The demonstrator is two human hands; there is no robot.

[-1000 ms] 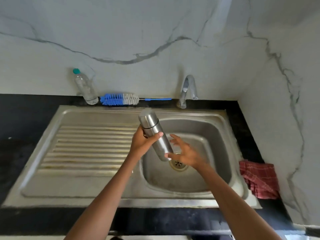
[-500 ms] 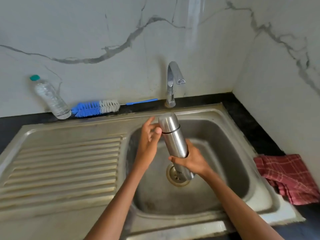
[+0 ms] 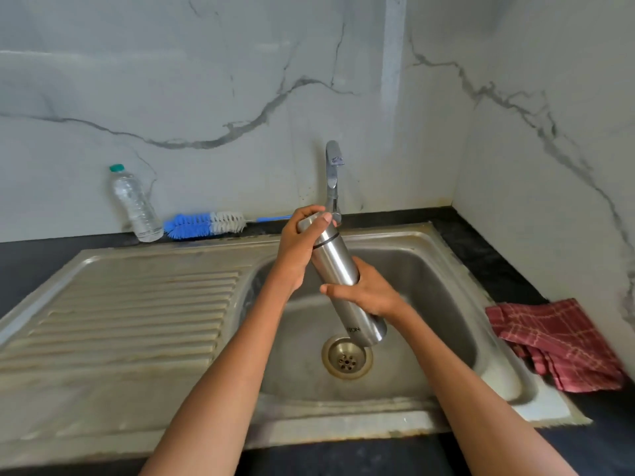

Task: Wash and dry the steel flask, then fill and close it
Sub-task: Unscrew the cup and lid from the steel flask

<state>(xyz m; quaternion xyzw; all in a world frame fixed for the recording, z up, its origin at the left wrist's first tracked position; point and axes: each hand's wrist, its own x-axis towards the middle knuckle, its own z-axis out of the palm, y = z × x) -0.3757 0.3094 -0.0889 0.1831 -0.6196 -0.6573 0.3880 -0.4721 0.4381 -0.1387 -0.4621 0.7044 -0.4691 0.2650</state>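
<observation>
My left hand has moved up to wrap the steel flask's cap; my right hand now grips its body over the sink. Probably unscrewing next.

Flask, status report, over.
Left hand grips cap end, right hand grips body. Steel flask tilted over sink, cap on. Nothing in the way.
</observation>
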